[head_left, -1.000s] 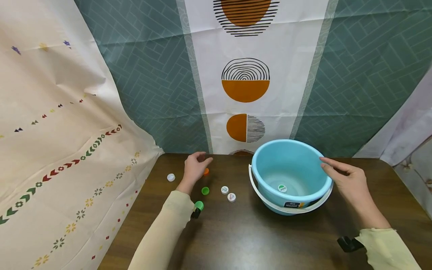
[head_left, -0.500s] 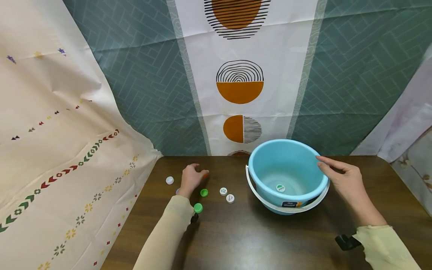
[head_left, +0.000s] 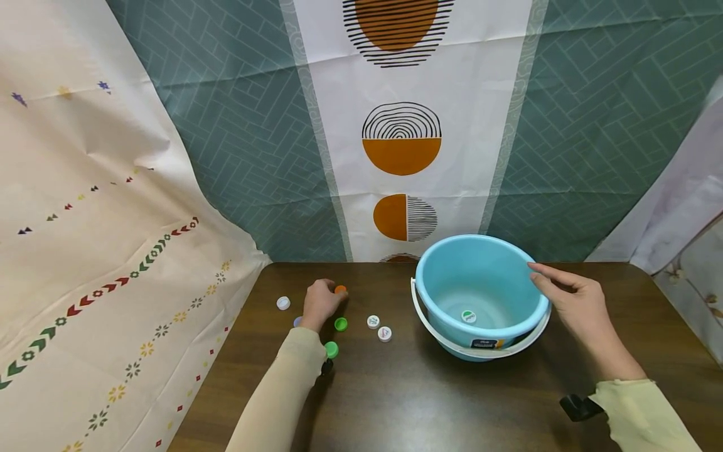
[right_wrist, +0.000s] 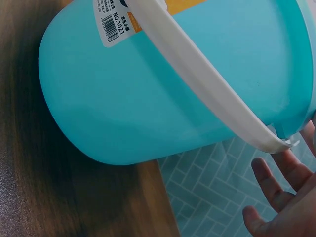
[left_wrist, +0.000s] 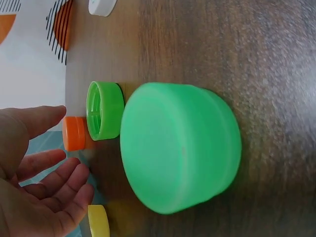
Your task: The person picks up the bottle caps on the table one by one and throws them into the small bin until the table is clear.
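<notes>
The left hand (head_left: 320, 306) reaches low over the far left of the bench (head_left: 407, 395), its fingers relaxed and grasping nothing; the orange cap (head_left: 340, 289) lies just beside its fingertips, though whether they touch cannot be told. In the left wrist view the cap sits by the gap between thumb and forefinger, with a yellow cap (left_wrist: 99, 221) partly hidden behind the other fingers. The right hand (head_left: 578, 307) pinches the right side of the blue bucket (head_left: 480, 282) at its rim, thumb and forefinger together there, the other fingers loosely bent. The bucket stands upright, its white handle (head_left: 491, 353) lowered across the front, and a green-and-white cap (head_left: 468, 317) lies inside on the bottom. Near the left wrist are a bright green cap (head_left: 341, 324), hollow side up, and a mint cap (head_left: 331, 349). Two white caps (head_left: 373, 322) lie between them and the bucket.
</notes>
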The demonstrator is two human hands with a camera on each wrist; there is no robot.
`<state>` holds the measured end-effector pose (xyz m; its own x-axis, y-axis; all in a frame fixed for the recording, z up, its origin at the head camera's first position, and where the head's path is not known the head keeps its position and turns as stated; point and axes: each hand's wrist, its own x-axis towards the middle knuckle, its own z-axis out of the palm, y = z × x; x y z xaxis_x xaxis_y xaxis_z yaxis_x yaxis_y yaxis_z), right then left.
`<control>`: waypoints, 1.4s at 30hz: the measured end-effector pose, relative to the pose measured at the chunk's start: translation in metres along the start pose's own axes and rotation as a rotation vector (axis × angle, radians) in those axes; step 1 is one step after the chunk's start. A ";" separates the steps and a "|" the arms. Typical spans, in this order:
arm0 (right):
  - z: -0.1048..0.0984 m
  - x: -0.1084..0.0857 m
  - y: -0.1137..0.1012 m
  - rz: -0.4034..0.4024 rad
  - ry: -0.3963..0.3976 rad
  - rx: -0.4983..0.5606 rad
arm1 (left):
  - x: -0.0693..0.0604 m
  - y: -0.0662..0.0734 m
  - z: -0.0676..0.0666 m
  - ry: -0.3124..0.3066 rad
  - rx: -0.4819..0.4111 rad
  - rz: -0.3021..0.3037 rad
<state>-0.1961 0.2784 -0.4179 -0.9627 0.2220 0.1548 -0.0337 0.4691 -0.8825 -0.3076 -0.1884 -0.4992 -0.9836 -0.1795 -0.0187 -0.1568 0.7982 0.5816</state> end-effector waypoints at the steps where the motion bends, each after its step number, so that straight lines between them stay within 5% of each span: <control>1: 0.000 0.000 0.000 -0.001 0.001 0.002 | 0.000 0.000 0.000 -0.001 0.005 0.000; 29: 0.002 -0.001 0.000 -0.004 -0.008 -0.002 | -0.003 -0.001 0.002 0.003 0.037 -0.006; 42: -0.002 0.001 0.001 -0.032 -0.013 0.013 | -0.004 0.027 -0.005 0.099 -0.107 0.089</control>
<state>-0.1968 0.2805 -0.4178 -0.9645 0.1954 0.1774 -0.0684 0.4642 -0.8831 -0.3076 -0.1688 -0.4790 -0.9788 -0.1706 0.1134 -0.0540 0.7489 0.6605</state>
